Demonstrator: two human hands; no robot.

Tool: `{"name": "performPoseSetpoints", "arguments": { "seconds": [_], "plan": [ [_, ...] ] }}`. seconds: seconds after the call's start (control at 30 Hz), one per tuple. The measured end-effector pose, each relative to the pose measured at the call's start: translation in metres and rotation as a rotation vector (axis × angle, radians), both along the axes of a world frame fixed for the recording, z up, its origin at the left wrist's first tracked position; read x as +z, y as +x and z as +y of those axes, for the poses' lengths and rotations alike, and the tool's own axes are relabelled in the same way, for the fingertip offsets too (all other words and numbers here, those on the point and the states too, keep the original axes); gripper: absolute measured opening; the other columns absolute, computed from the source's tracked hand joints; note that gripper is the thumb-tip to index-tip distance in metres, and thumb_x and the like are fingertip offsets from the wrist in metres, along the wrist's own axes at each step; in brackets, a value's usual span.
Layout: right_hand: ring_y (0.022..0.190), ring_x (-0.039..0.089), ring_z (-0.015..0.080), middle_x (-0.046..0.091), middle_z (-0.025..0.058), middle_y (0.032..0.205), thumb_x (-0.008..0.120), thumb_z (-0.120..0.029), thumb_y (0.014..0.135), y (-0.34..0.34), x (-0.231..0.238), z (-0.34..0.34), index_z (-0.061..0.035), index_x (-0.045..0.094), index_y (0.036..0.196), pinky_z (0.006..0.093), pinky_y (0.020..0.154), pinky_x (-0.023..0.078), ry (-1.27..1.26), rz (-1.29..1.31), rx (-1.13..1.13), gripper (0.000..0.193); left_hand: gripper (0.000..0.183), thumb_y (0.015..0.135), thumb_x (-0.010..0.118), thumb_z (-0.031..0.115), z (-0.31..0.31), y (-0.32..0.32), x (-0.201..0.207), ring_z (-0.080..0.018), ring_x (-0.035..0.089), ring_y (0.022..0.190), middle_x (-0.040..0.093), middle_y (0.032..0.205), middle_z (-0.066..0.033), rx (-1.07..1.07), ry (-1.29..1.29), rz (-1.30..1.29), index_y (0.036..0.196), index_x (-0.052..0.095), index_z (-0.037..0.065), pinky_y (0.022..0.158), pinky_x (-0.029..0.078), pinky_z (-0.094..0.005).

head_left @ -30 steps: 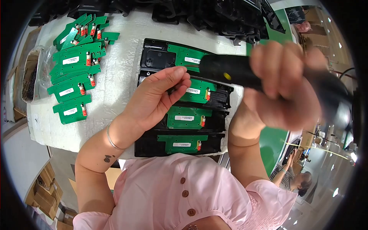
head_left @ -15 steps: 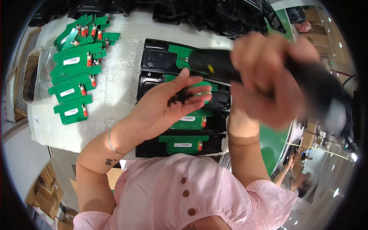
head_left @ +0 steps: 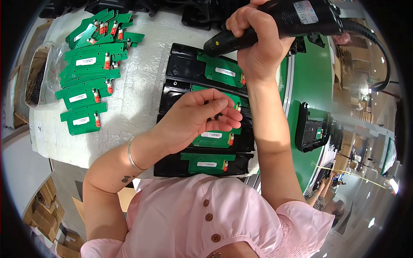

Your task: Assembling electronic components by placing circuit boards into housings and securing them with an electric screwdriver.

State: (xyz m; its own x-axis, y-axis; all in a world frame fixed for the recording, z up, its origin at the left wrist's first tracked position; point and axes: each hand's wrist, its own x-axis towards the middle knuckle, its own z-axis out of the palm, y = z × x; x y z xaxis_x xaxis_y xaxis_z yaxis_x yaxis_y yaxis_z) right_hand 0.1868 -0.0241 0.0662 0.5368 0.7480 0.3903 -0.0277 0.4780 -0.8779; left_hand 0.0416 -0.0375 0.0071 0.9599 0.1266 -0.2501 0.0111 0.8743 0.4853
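Note:
My right hand [head_left: 263,47] grips a black electric screwdriver [head_left: 284,19] with a yellow dot and a cable. Its nose end is over the upper left part of the green circuit board [head_left: 223,71] in the farthest black plastic housing [head_left: 183,60]; whether it touches cannot be made out. Curled fingers of my left hand [head_left: 195,114] hold small black screws [head_left: 216,116] in the palm, thumb bent over them. That hand hovers above the second and third housings, partly hiding their boards. The nearest housing [head_left: 172,165] also has a green board [head_left: 206,164] in it.
Several green circuit boards [head_left: 81,99] lie overlapped at the left of the white-covered table [head_left: 137,86]. Beside them stands a box [head_left: 42,86] with dark small parts. Black plastic parts [head_left: 200,15] line the far edge. A black housing [head_left: 310,129] rests on the green surface at right.
My right hand has moved left and away from me with the screwdriver, now nose-down over the farthest board. My left fingers have curled in over the screws.

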Motion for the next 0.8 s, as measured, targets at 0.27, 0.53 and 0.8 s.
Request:
{"name": "performPoseSetpoints", "arguments": {
  "seconds": [0.27,0.53,0.8],
  "plan": [
    [0.047,0.047,0.0104,0.050,0.0040,0.058,0.055,-0.001,0.072,-0.004,0.008,0.011,-0.0007,0.048,0.076,0.0229,0.045,0.038,-0.068,-0.086,0.063,0.008,0.019,0.092,0.044,0.018,0.001,0.000,0.003,-0.0128,0.057,0.077,0.060,0.087,-0.0079,0.104,-0.009,0.029,0.098,0.053,0.003,0.067,0.047,-0.0214],
    [0.047,0.044,0.0117,0.048,0.0047,0.059,0.052,-0.001,0.073,-0.014,0.018,0.000,0.0010,0.046,0.086,0.0239,0.047,0.038,-0.026,-0.078,0.014,0.014,0.018,0.088,0.052,0.014,0.010,-0.003,-0.001,-0.0094,0.057,0.077,0.061,0.086,-0.0048,0.177,0.049,0.097,0.102,0.054,0.003,0.067,0.047,-0.0194],
    [0.054,0.039,0.0061,0.043,-0.0069,0.064,0.052,-0.010,0.069,0.002,0.062,-0.073,-0.0079,0.050,0.101,0.0237,0.060,0.029,0.241,-0.031,0.411,0.032,0.018,0.087,0.053,0.015,0.020,-0.003,-0.005,-0.0077,0.058,0.081,0.060,0.091,-0.0042,0.314,-0.201,-0.019,0.100,0.056,0.002,0.074,0.050,-0.0178]
  ]
}}
